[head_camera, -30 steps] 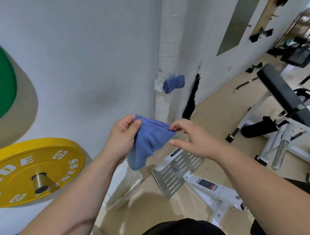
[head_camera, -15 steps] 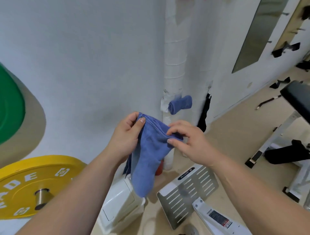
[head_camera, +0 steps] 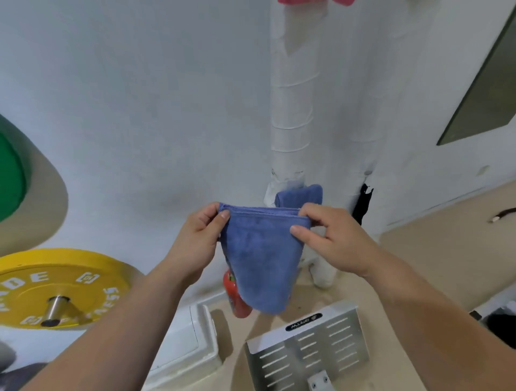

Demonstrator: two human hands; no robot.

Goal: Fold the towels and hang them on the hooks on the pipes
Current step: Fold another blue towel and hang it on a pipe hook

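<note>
A folded blue towel (head_camera: 261, 259) hangs in front of me by its top edge. My left hand (head_camera: 199, 240) pinches its left top corner and my right hand (head_camera: 332, 237) pinches its right top corner. Just behind it, a second blue towel (head_camera: 300, 194) hangs folded on the white wrapped pipe (head_camera: 291, 111); the hook under it is hidden. A strip of pink cloth (head_camera: 312, 1) shows at the pipe's top, cut off by the frame edge.
A second white pipe (head_camera: 360, 156) stands to the right with a black strap (head_camera: 363, 205) on it. A yellow weight plate (head_camera: 55, 287) sits at the left. On the floor below are a red bottle (head_camera: 234, 295), a white box (head_camera: 184, 343) and a slotted metal plate (head_camera: 310, 348).
The towel's top edge has been pulled out straight between both hands, which moved apart. The view has tilted upward, showing more of the pipe.
</note>
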